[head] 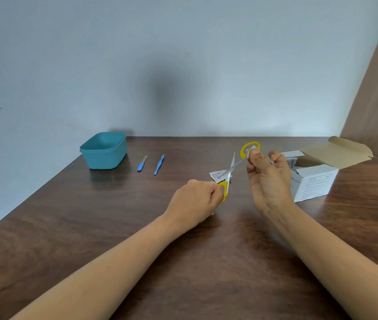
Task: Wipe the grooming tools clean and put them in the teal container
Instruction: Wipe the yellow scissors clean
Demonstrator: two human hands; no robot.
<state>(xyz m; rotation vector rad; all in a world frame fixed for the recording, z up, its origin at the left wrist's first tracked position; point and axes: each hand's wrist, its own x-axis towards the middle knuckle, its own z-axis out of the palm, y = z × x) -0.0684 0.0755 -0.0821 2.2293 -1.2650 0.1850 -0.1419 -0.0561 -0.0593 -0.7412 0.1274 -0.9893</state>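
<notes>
Yellow-handled scissors point(231, 168) are held open above the table, blades spread wide. My left hand point(195, 200) grips the lower yellow handle. My right hand point(270, 179) pinches a small white wipe point(252, 150) against the upper handle ring. The teal container point(103, 150) stands open at the far left of the table. A blue nail file point(142, 163) and blue tweezers point(159, 164) lie side by side to the right of it.
A torn wipe wrapper point(216, 175) lies on the wooden table point(114, 227) under the scissors. A white cardboard box point(312, 181) with its lid flipped open stands at the far right. A wall runs behind the table.
</notes>
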